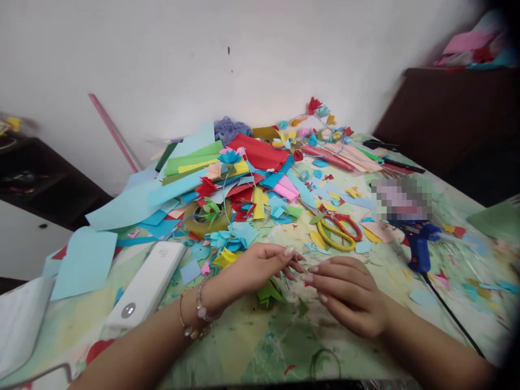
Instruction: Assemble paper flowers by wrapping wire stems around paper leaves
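Observation:
My left hand (266,265) reaches in over the table with its fingers pinched together. Facing it, my right hand (351,292) also has thumb and fingertips drawn together, nearly touching the left fingertips. Between them runs a thin pale string, only partly visible. Just below my left hand is a green paper flower (271,293), partly covered by the hand; whether it hangs on the string I cannot tell. A yellow paper flower (225,259) lies near my left wrist. Beyond my right hand rest yellow-and-red-handled scissors (336,233).
A blue glue gun (418,246) lies at right, its cord trailing forward. A white power bank (148,284) sits at left. Behind are stacked coloured papers (195,162), a tape roll (199,225) and strung paper flowers (312,105). Paper scraps cover much of the table.

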{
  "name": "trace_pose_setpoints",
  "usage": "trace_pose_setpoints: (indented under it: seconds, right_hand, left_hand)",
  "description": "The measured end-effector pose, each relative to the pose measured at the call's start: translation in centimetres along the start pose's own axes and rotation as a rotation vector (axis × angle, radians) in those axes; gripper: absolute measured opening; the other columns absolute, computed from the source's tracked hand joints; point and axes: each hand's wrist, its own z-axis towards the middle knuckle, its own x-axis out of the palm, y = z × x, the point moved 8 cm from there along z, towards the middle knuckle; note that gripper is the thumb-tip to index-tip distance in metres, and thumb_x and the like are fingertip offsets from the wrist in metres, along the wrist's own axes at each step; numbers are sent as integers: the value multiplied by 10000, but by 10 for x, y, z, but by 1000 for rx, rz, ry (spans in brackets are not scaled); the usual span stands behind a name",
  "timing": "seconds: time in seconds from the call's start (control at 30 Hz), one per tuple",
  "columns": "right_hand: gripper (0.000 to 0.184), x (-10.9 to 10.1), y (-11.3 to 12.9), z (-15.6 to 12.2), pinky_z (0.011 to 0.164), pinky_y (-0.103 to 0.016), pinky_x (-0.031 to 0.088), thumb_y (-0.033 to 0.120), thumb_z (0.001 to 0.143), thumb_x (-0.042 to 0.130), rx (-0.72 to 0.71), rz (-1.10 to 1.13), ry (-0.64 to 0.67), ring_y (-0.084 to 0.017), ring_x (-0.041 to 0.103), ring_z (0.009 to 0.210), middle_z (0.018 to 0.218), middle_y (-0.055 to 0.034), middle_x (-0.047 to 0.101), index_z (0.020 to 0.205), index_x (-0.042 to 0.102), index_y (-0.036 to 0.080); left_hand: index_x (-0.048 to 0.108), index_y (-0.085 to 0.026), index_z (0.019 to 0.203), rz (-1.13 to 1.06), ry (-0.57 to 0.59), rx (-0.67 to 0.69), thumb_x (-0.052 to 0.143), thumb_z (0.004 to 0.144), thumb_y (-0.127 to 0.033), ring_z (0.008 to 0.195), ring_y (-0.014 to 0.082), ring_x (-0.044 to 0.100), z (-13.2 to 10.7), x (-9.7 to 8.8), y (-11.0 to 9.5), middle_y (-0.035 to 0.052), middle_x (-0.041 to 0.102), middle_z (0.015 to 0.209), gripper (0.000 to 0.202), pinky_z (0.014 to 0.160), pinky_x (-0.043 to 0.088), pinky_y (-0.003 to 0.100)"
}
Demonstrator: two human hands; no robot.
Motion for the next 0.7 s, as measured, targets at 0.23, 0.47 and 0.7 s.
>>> trace_pose_setpoints:
  seconds: [0.23,0.47,0.7]
  right_hand:
    - [120,11,25,-2,741,-283,522,175,794,618,-371,-152,-14,-134,631,849,883,38,710,729,627,275]
    - [477,17,-44,-14,825,-376,493,115,761,601,282,219,-241,-203,543,1040,1164,-110,539,1205,462,219]
    - [355,77,-75,-30,584,-237,466,361,804,637,842,958,129,-119,567,677,812,-31,634,1114,610,190]
  left_hand:
    - [666,-123,888,-274,-56,1,661,769,-485,622,104,586,0,-1,1,48,692,748,381,614,438,225]
    - [653,-123,823,-269,-166,20,692,742,-444,542,81,554,4,-18,2,12,656,651,334,556,433,205]
    - [645,-114,799,-252,-9,-56,683,745,-455,461,79,550,1,-3,2,22,661,623,347,485,423,195]
